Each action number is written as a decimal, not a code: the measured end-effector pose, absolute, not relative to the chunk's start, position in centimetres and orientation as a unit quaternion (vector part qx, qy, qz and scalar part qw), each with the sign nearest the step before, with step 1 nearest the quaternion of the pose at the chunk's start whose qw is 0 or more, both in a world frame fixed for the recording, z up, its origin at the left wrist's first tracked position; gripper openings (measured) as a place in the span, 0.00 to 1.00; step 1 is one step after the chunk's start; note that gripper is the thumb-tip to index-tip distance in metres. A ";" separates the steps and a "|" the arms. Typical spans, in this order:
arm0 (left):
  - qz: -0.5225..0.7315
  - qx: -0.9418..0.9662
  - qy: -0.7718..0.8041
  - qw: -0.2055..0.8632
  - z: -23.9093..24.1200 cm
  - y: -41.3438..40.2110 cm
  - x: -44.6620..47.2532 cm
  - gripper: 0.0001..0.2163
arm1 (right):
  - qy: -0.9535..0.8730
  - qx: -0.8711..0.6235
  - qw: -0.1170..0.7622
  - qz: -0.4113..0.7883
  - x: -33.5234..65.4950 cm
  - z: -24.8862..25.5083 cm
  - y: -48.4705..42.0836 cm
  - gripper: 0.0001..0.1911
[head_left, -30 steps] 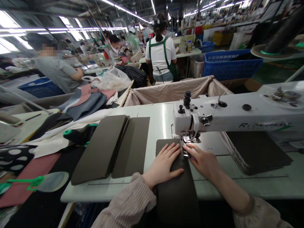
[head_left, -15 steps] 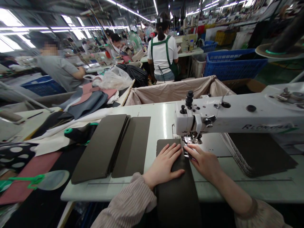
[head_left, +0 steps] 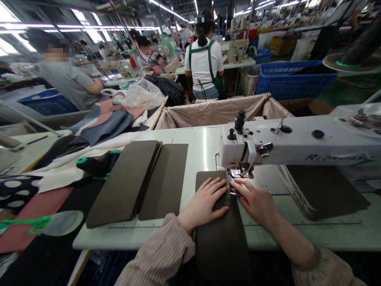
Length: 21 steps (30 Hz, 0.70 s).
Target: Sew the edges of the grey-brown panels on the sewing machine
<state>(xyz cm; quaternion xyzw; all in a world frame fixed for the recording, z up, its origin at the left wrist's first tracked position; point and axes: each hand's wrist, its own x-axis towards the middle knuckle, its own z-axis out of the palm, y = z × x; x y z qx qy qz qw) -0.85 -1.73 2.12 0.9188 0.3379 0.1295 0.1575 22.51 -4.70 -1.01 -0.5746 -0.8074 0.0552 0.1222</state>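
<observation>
Dark brown rectangular fabric strip [head_left: 222, 238]: 1 o'clock corner hidden under white sewing machine [head_left: 297, 143] head. Left hand [head_left: 205, 202] rests on it, fingers spread; right hand [head_left: 256, 202] fingers together at its edge. Positions unchanged.

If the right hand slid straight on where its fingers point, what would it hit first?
Most likely the metal presser foot of the white sewing machine, just beyond the right hand resting on the dark brown strip.
</observation>
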 end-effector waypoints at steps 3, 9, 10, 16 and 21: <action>0.137 0.918 0.339 0.156 2.3 -1.8 -0.9 0.25 | -0.808 -0.575 0.123 0.052 22.4 -0.9 -4.7 0.26; 0.142 0.916 0.343 0.154 2.2 -1.9 -1.0 0.23 | -0.805 -0.579 0.122 0.048 22.4 -0.8 -4.7 0.26; 0.142 0.916 0.343 0.153 2.2 -1.9 -1.0 0.23 | -0.805 -0.579 0.121 0.049 22.4 -0.8 -4.8 0.26; 0.136 0.916 0.346 0.150 2.0 -1.7 -1.0 0.23 | -0.805 -0.578 0.129 0.048 22.4 -0.8 -4.7 0.25; 0.137 0.917 0.344 0.150 1.9 -1.8 -1.0 0.22 | -0.805 -0.578 0.128 0.044 22.4 -0.9 -4.7 0.26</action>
